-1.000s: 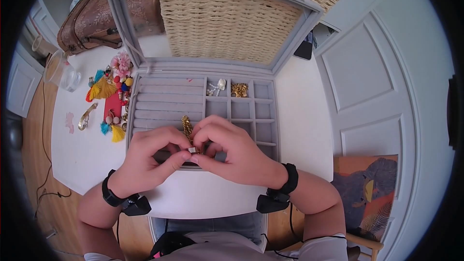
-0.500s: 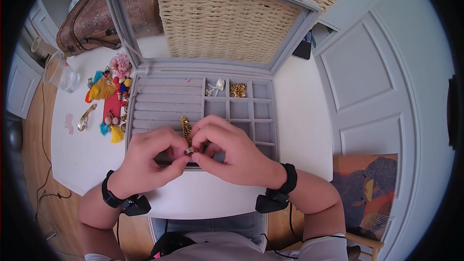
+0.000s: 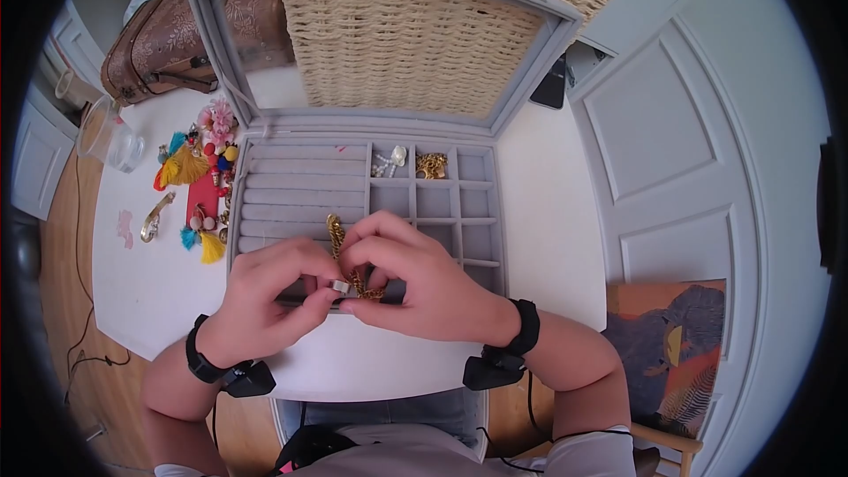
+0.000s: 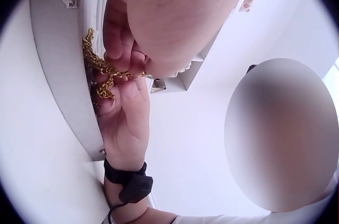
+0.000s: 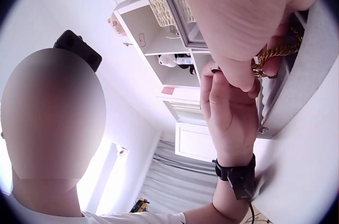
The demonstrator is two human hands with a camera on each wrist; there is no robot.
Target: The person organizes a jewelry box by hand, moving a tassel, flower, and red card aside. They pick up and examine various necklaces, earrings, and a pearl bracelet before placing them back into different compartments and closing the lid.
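Observation:
Over the front edge of a grey jewelry box [image 3: 305,198], my two hands meet fingertip to fingertip. Thumb and forefinger of my left hand [image 3: 269,296] pinch a small silver ring-shaped piece [image 3: 340,286]. My right hand [image 3: 428,287] holds a gold chain [image 3: 336,231] in its curled fingers. Part of that chain stands up between the hands, and more hangs below the right fingertips. In the left wrist view the chain [image 4: 108,70] drapes over the right fingers. The right wrist view shows the chain [image 5: 283,50] beside the box wall, partly hidden by the hand.
The box's glass lid [image 3: 205,22] stands raised against a woven basket [image 3: 411,44]. Pearl jewelry [image 3: 389,160] and a gold heap [image 3: 431,166] lie in two back compartments. Tasseled jewelry [image 3: 187,168], a gold bangle [image 3: 157,216] and a clear cup [image 3: 125,150] are on the left.
The silver piece has turned and shifted slightly left and toward the body with the left fingertips. The fingertips have parted a little, and more gold chain shows under the right hand.

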